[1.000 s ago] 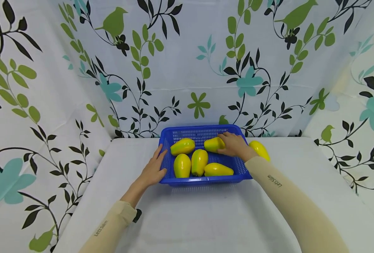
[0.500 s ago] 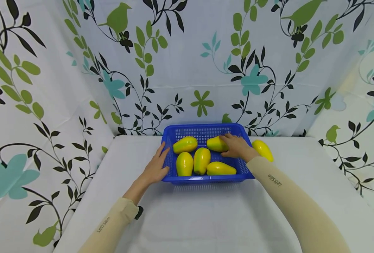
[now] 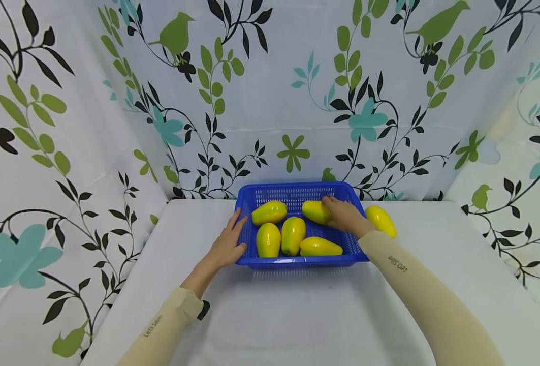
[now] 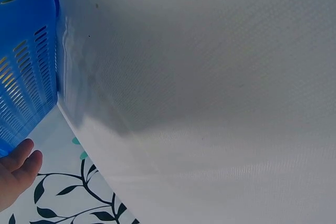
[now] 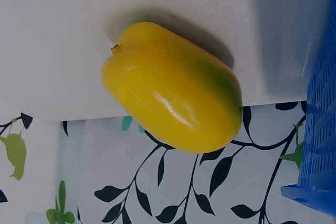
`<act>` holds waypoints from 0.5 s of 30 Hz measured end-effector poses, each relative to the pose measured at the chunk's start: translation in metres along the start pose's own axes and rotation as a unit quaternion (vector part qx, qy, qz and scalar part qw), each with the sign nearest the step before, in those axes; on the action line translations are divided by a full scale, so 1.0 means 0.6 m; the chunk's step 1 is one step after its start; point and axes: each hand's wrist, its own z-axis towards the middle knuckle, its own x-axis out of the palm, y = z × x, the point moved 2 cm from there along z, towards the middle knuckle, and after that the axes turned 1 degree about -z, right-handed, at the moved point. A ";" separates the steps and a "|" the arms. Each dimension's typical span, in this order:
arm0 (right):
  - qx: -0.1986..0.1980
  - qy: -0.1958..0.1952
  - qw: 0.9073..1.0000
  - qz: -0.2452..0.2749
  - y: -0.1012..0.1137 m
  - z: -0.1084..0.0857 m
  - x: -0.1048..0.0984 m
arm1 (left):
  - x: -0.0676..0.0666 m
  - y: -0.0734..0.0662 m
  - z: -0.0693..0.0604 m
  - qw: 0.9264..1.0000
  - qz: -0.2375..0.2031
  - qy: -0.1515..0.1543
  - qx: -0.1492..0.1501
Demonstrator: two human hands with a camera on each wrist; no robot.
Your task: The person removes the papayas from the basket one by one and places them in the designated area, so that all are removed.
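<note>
Right hand (image 3: 343, 216): fingers bent over and clamped on the right end of a yellow fruit (image 3: 314, 212), which we find inside the basket at the back right, lying on its side. How the fingertips meet its underside we cannot tell.

Left hand (image 3: 226, 246): fingers extended, thumb apart from them, touching the left side of the blue basket (image 3: 306, 261). In the left wrist view we see only fingertips by the basket's edge.

Basket contents, besides the gripped piece: we count four more yellow fruits. One back-left fruit (image 3: 270, 212), lying slantwise; one front-left fruit (image 3: 268, 240) and one middle fruit (image 3: 293, 236), side by side, pointing front to back; one front-right fruit (image 3: 321, 246), lying crosswise along the front wall.

Outside the basket: one loose fruit (image 5: 176, 90), on the counter just beside the basket's right wall, with a gap between; glossy yellow, a stub at the narrower end, a green patch at the other.

Sleeves: two, beige, with dark lettering; we note a black item (image 3: 203, 310) at the left cuff.

Counter (image 3: 297, 315): white, beneath all the above.

Backdrop (image 3: 260, 86): white cloth, printed with green birds, dark leaves and turquoise flowers.
</note>
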 end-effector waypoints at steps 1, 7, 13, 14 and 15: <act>0.000 0.000 1.000 0.001 -0.001 0.001 0.001 | -0.001 -0.001 0.000 1.000 -0.001 -0.001 0.000; 0.005 -0.002 1.000 -0.001 -0.012 -0.008 0.010 | 0.003 -0.005 -0.002 1.000 -0.003 -0.001 0.002; -0.016 -0.025 0.999 0.013 -0.010 -0.014 0.002 | -0.001 -0.004 -0.002 1.000 -0.003 -0.001 -0.005; -0.016 -0.026 0.999 0.019 -0.008 -0.016 -0.001 | -0.001 -0.003 -0.002 1.000 -0.002 0.000 -0.004; -0.015 -0.026 0.999 0.024 -0.006 -0.017 -0.005 | -0.001 -0.003 -0.002 1.000 -0.001 0.001 -0.004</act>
